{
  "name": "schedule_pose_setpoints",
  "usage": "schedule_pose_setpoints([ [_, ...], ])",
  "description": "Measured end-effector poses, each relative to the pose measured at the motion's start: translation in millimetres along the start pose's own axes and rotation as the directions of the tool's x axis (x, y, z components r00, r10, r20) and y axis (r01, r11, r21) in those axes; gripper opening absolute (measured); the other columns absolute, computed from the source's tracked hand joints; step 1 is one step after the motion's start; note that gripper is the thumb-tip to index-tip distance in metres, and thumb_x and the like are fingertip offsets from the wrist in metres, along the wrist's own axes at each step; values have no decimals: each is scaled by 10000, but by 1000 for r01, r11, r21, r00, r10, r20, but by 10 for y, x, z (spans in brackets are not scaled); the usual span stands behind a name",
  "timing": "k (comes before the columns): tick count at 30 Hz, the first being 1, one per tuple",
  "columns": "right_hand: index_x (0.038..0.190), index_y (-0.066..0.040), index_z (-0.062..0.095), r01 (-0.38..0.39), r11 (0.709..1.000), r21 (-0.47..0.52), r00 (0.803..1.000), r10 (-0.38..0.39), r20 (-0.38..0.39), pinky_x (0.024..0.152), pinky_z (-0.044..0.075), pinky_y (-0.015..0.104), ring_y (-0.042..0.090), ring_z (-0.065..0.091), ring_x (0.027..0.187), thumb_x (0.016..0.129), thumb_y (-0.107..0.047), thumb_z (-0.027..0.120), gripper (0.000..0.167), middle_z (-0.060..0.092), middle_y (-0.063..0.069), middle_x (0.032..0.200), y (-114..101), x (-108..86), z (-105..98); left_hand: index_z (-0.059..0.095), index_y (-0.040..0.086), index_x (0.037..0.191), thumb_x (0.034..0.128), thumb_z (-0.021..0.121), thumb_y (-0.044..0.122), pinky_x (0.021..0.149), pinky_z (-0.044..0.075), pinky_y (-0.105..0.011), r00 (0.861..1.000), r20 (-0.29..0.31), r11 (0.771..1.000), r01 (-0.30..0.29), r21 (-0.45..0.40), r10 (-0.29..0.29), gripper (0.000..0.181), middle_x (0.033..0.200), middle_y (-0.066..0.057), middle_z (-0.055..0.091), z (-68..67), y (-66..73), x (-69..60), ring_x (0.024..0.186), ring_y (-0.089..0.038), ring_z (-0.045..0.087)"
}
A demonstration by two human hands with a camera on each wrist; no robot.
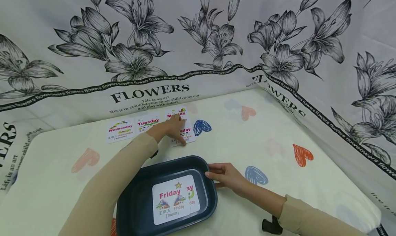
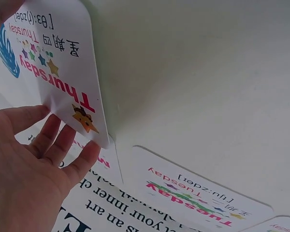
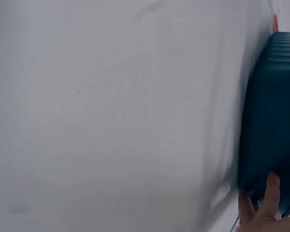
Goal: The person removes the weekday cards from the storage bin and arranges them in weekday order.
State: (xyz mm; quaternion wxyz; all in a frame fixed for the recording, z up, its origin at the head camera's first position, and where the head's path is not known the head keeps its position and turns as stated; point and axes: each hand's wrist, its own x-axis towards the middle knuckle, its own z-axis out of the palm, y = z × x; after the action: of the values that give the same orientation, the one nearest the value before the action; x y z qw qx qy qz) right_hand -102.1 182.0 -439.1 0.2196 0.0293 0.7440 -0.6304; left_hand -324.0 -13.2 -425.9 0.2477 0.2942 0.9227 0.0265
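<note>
My left hand holds the Thursday card at its edges, thumb on one side and fingertips on the opposite side. In the left wrist view the card looks tilted, overlapping the Monday card behind it. To the left lie the Tuesday card and the Wednesday card. My right hand grips the dark blue tray at its right far corner, thumb at the rim and fingers against the outer wall. Inside the tray, the Friday card covers most of another card, whose full word is hidden.
A pale tablecloth printed with red and blue hearts covers the table. White fabric with black flower drawings hangs along the back and right sides. A black strap piece is at the right wrist.
</note>
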Motion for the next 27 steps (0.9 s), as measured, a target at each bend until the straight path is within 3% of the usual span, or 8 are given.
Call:
schedule_pose_setpoints([
  [19,1288,45,493,3,1000,19,1000,-3,10,756,536,396,281,622,1031,867,-266,643,544,590,194,1207,11,6,-13,262,110,1459,644,788,502,1064,285,-456,1000,1,999,-28,-33,28,1046,1405,-146,283,49,-3,12,1251,-281,289],
  [23,1288,46,492,3,1000,18,1000,-3,10,757,535,393,280,620,1036,867,-268,643,546,589,193,1208,14,9,-17,263,139,1462,664,739,569,1072,263,-483,998,-32,998,-60,-33,58,1024,1428,-159,282,31,-42,7,1310,-308,268],
  [27,1285,53,492,5,1000,21,1000,-5,11,757,535,393,287,617,1040,868,-264,643,545,586,199,1210,14,11,-11,338,135,1434,749,651,582,1053,281,-511,992,-105,997,-72,-32,68,876,1411,-189,342,-99,-79,-82,1298,-338,316],
])
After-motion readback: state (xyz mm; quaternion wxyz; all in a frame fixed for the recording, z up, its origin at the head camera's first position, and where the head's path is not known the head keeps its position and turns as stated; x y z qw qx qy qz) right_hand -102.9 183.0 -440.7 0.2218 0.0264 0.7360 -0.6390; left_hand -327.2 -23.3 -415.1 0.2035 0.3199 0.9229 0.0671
